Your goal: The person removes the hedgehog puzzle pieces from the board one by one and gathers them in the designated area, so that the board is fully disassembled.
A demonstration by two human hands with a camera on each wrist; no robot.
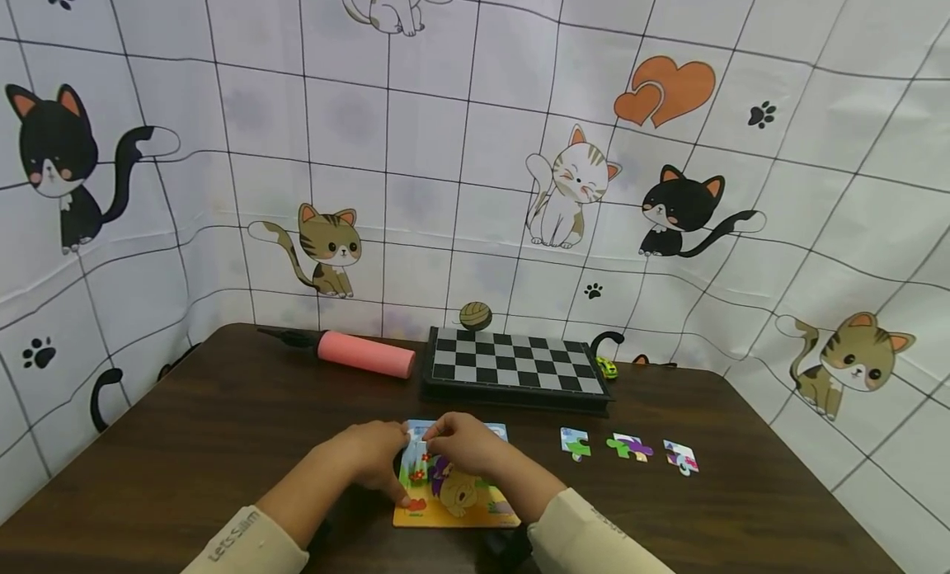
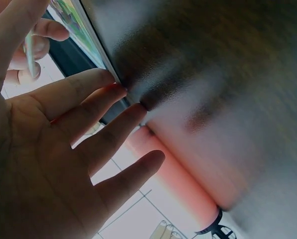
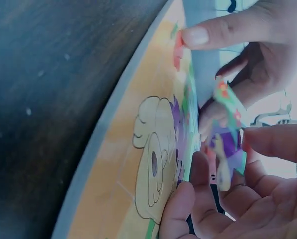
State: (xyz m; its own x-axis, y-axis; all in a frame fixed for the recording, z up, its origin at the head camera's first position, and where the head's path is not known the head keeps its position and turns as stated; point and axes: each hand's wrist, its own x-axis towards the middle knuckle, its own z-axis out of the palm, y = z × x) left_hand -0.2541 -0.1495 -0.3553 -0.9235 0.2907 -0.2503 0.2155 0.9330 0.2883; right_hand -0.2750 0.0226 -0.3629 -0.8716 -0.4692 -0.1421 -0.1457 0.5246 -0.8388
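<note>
A puzzle board point(image 1: 490, 515) with a cartoon animal on an orange ground lies in front of me on the table. My right hand point(image 1: 475, 448) is over its upper part. In the right wrist view, that hand's thumb and fingers pinch a puzzle piece point(image 3: 229, 142) with red flowers, green and purple, raised above the board surface. At the board's left edge is my left hand point(image 1: 369, 456), its thumb touching the lower left corner near a red shape. The left wrist view shows its fingers point(image 2: 113, 142) extended, with some fingertips right at the board's edge.
Three loose puzzle pieces, a blue-green one point(image 1: 575, 444), a purple-green one point(image 1: 630, 448) and a pink-white one point(image 1: 680, 457), lie to the right. Behind the board stands a checkered chessboard point(image 1: 515, 364), with a pink cylinder point(image 1: 366, 354) left of it and a small yellow-green toy car point(image 1: 607, 368) right.
</note>
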